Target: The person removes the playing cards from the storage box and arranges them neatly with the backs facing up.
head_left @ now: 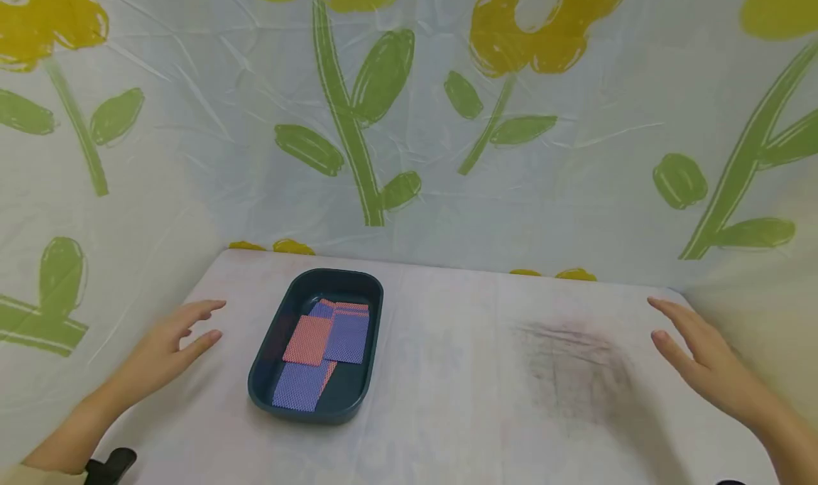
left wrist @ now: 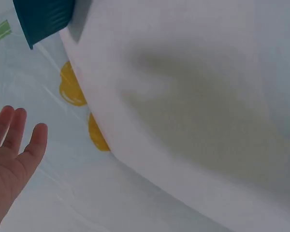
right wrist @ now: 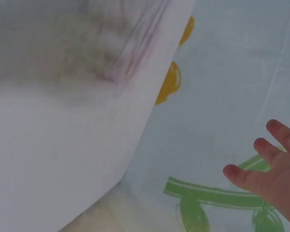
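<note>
A dark teal plastic tray (head_left: 345, 402) stands left of the middle of the table, and part of its side shows in the left wrist view. Inside it lie several flat pieces with a fine red or blue pattern; a red piece (head_left: 308, 340) overlaps a blue piece (head_left: 297, 385), with another blue piece (head_left: 347, 337) to the right. My left hand (head_left: 168, 346) hovers left of the tray, fingers relaxed and holding nothing. Over the table's right side my right hand (head_left: 706, 361) is raised, its fingers loosely extended and nothing in them.
The white tabletop (head_left: 447, 371) carries a dark smudged patch (head_left: 569, 364) on its right part. Behind the far edge hangs a pale sheet (head_left: 255, 80) printed with yellow flowers and green stems. A black strap (head_left: 111, 466) sits at the left wrist.
</note>
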{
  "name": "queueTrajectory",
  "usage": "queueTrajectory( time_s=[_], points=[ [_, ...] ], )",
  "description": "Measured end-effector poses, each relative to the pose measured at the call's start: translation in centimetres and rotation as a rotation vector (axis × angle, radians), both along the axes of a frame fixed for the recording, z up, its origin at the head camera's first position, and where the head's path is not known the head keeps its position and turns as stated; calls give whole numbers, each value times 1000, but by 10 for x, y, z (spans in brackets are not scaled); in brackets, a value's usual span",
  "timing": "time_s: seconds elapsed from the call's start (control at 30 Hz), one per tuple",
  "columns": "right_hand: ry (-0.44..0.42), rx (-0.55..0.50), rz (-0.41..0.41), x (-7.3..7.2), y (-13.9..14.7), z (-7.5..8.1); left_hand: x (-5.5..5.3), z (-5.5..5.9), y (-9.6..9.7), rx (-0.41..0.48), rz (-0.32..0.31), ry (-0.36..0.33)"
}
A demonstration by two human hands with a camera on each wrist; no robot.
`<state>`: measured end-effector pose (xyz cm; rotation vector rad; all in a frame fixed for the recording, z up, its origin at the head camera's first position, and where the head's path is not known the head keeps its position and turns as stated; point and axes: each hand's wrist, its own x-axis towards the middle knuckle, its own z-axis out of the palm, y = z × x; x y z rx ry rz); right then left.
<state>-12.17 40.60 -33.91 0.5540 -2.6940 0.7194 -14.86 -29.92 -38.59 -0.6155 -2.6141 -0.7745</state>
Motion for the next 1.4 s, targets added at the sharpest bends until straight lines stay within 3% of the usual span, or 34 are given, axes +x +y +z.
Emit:
queueTrajectory(
  time_s=[0.13,0.33,0.5,0.67,0.9,1.4],
  points=[
    [-27,-40,21,-7,-17,9,1,1,14,146,44,-208],
    [-123,-26,20,-24,-50,29,-8,1,33,424,-28,-545],
    [-231,-64,66,-43,-79,41,-17,-5,41,523,-34,-709],
    [-354,-113,133,-64,-111,44,-22,-13,47,559,-35,-782],
    [-477,-195,210,-92,-152,34,-23,-16,52,614,-32,-834],
    [-606,-287,318,-123,-227,22,-22,-13,57,605,14,-875]
  ],
)
